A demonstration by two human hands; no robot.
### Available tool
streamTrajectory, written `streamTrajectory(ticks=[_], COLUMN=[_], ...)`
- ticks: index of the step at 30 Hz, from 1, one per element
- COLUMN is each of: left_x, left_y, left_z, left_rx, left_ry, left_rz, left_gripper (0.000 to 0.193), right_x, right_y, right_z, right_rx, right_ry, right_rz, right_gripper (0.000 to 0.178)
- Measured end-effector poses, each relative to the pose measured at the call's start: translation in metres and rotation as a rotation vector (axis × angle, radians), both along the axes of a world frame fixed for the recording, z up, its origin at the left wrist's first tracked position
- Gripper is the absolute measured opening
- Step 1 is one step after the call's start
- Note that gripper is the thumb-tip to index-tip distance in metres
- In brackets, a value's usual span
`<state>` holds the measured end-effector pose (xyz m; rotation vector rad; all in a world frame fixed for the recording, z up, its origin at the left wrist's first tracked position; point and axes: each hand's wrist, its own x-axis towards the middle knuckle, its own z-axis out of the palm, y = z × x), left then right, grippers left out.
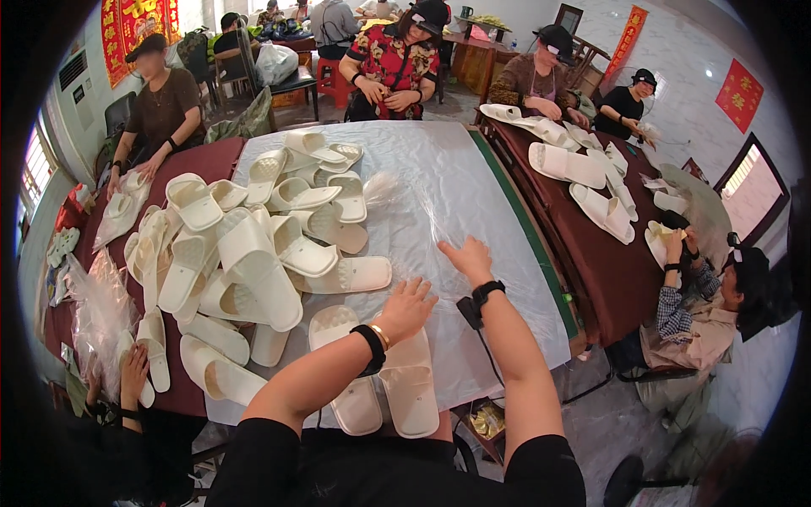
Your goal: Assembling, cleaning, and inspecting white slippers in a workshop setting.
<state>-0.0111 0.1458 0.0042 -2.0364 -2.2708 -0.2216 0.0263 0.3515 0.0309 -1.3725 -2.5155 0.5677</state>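
Observation:
My left hand (408, 308) lies palm down with its fingers spread, over crinkled clear plastic on the pale sheet. Farther right, my right hand (467, 258) has a finger stretched out to the left beside a clear plastic bag (432, 207); I see nothing held in it. Under my left forearm lies a pair of white slippers, one slipper (410, 389) to the right and its mate (356, 407) partly hidden by the arm. A large heap of white slippers (258, 266) with quilted insoles covers the sheet to the left.
The pale plastic sheet (498, 329) covers the table. Clear bags (101, 308) lie at the left, near a co-worker's hand (133, 372) on a slipper. More slippers (566, 165) rest on the dark red table (625, 279) at right, past a green edge (528, 220). Several people work around.

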Motion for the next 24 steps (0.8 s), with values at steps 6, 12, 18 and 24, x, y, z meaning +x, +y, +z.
streamTrajectory(ticks=[6, 12, 18, 24], left_x=[-0.003, 0.010, -0.002, 0.006], left_y=[0.010, 0.018, 0.008, 0.012], left_z=[-0.014, -0.013, -0.021, -0.008], left_rx=[-0.176, -0.080, -0.098, -0.114], left_ry=[-0.127, -0.210, -0.169, -0.248], left_rz=[-0.018, -0.024, 0.051, 0.052], left_gripper=[0.048, 0.051, 0.050, 0.045], right_x=[-0.040, -0.039, -0.023, 0.031], right_y=[-0.011, 0.095, 0.117, 0.143], right_z=[-0.018, -0.040, 0.082, 0.166], right_rx=[0.105, -0.119, -0.454, -0.341], right_ry=[-0.209, 0.301, 1.016, 1.236], right_rz=[0.079, 0.157, 0.143, -0.056], right_gripper=[0.065, 0.027, 0.014, 0.014])
